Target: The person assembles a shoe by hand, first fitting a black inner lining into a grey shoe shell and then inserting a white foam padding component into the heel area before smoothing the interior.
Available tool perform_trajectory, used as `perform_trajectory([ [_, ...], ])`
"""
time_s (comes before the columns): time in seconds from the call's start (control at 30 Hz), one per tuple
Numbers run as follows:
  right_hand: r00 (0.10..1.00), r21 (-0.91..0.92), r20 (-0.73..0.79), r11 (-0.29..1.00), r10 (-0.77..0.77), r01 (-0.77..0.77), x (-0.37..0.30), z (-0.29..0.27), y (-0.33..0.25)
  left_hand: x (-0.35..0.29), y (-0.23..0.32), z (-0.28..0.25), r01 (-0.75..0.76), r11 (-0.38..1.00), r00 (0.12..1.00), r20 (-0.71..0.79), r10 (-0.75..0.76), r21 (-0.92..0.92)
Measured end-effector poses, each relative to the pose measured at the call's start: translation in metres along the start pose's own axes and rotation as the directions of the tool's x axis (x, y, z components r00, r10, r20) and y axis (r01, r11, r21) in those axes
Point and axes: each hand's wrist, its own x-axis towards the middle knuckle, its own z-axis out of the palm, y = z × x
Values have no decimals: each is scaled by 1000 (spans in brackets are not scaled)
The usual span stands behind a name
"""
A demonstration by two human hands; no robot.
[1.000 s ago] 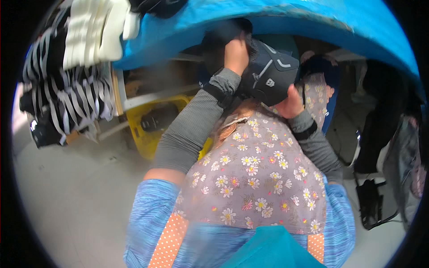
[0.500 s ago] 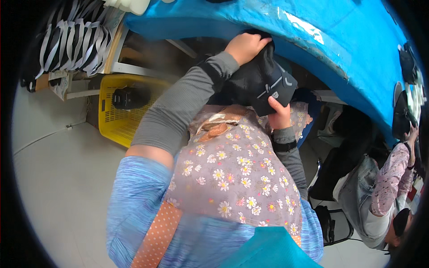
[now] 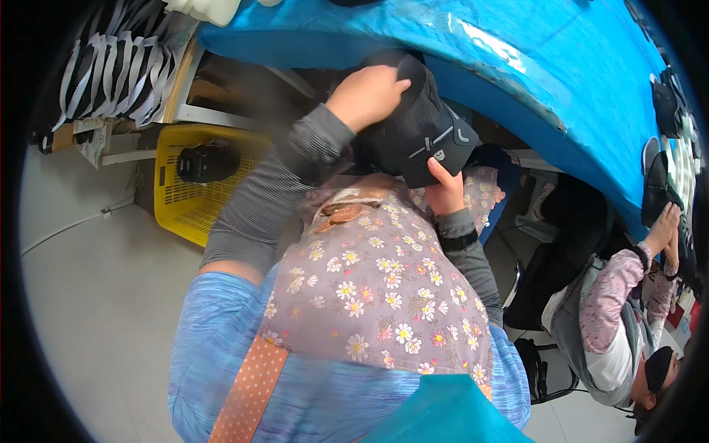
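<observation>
Below the table's edge, close to my apron, is a black cap of ribbed-looking fabric. Pale lines and a small light emblem mark its smooth part. My right hand grips this lower right part, thumb on top near the emblem and fingers hidden beneath. At the cap's far upper side, my left hand is closed, its thumb and fingertips at the raised dark edge. Its other fingers are partly hidden behind the hand.
A blue-covered table curves across the far side. At left stand a yellow plastic basket holding a black item, and a rack of black-and-white strips. To the right, a co-worker handles dark pieces at the table.
My left hand has shifted left and slightly nearer, and the cap's upper part now looks wider and rounder. My right hand keeps its hold. The whole view has shifted slightly.
</observation>
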Motion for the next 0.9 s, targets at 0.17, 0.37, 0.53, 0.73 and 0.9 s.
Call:
perform_trajectory([
  [0.17, 987, 192, 82, 974, -136, 118, -13, 32, -35, 11, 65, 2, -136, 935, 911, -329, 248, 328],
  [0.37, 994, 128, -25, 986, -106, 109, -6, 39, -33, 37, 31, 31, -48, 958, 984, -151, 94, 283],
  [0.53, 994, 125, -63, 987, -94, 101, 1, 28, -24, 51, 14, 55, 10, 987, 1000, 8, -11, 163],
  [0.73, 995, 171, -81, 983, -50, 63, 0, 27, -19, 68, -8, 99, -133, 989, 991, -17, 134, 70],
  [0.9, 998, 163, -44, 985, -50, 57, -1, 19, -13, 57, -2, 92, -126, 990, 988, -85, 131, 63],
])
